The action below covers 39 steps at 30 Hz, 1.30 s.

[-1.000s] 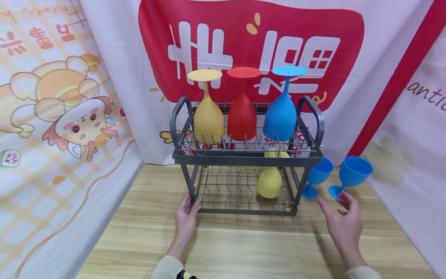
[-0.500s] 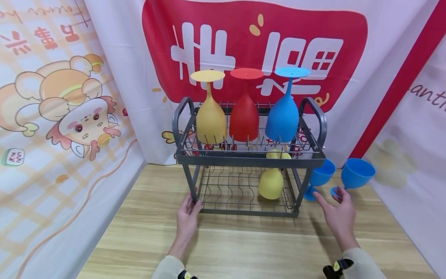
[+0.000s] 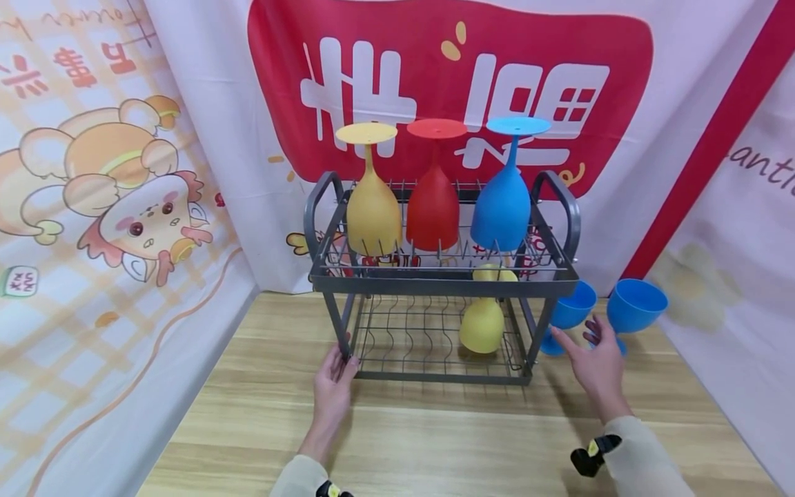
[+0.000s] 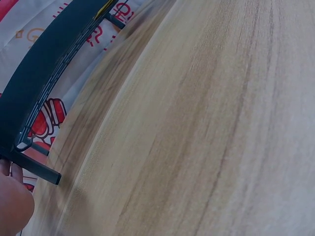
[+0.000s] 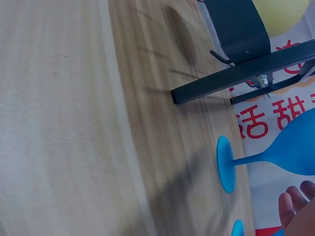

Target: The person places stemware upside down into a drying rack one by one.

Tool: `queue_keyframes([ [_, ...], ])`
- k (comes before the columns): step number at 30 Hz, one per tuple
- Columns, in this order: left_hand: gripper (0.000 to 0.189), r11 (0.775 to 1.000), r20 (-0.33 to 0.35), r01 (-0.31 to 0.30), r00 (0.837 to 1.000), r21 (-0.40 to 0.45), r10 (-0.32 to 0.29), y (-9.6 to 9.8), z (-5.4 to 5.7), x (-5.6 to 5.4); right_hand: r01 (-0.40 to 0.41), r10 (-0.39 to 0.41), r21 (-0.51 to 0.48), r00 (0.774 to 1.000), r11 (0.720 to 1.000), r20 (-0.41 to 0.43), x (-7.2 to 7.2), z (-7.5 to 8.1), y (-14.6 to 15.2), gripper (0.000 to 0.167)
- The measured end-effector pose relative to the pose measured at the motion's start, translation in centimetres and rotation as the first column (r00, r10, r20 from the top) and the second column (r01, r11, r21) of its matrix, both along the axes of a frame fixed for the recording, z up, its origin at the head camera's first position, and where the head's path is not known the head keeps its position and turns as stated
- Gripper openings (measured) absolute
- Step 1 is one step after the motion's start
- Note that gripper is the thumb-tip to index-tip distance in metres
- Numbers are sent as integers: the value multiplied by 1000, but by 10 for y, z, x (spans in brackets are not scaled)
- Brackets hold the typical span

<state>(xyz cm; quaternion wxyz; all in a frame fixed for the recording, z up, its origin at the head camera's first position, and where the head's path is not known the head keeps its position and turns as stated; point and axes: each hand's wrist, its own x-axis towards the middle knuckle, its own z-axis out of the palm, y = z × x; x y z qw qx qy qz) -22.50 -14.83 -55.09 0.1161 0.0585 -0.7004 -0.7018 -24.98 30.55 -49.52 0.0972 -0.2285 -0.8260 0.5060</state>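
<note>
My left hand point(image 3: 332, 393) grips the lower left front leg of a dark grey two-tier dish rack point(image 3: 444, 286), thumb in front and fingers behind. In the left wrist view, its fingers point(image 4: 16, 173) meet the rack's foot. My right hand point(image 3: 600, 371), fingers apart, reaches toward two upright blue goblets by the rack's right side. The nearer goblet point(image 3: 571, 314) stands closest to the rack; the other goblet point(image 3: 638, 305) is partly hidden behind the hand. In the right wrist view, the fingertips point(image 5: 286, 204) are just beside the nearer goblet's bowl point(image 5: 297, 147), holding nothing.
Upside down on the top tier stand a yellow goblet point(image 3: 373, 215), a red goblet point(image 3: 433, 212) and a blue goblet point(image 3: 502, 212). Another yellow goblet point(image 3: 482, 328) is inverted on the lower tier. Printed cloth point(image 3: 217, 138) closes off the wooden table point(image 3: 435, 442) behind and at the sides.
My right hand has moved left and farther in, from beside the right blue goblet to between the two. My left hand stays on the rack's leg, and the goblets have not moved.
</note>
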Motion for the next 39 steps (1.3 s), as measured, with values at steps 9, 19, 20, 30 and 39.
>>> queue_keyframes([
  [9, 55, 1000, 21, 10, 1000, 23, -10, -2, 2, -1, -34, 33, 32, 999, 999, 23, -12, 10, 2, 113],
  [19, 55, 999, 7, 19, 1000, 42, -20, -3, 0, -2, -46, 44, 30, 997, 998, 65, -31, 14, 6, 106],
  [20, 55, 999, 4, 19, 1000, 44, -19, -2, 0, -1, -49, 48, 23, 997, 999, 63, -33, 14, 6, 105],
  [30, 56, 999, -20, 26, 1000, 47, -25, -2, -2, -3, -38, 43, -74, 998, 997, 56, -43, 10, 3, 100],
  [39, 56, 999, -11, 21, 1000, 38, -21, -3, -3, -3, -21, 21, -135, 1000, 991, -7, -38, 3, 3, 101],
])
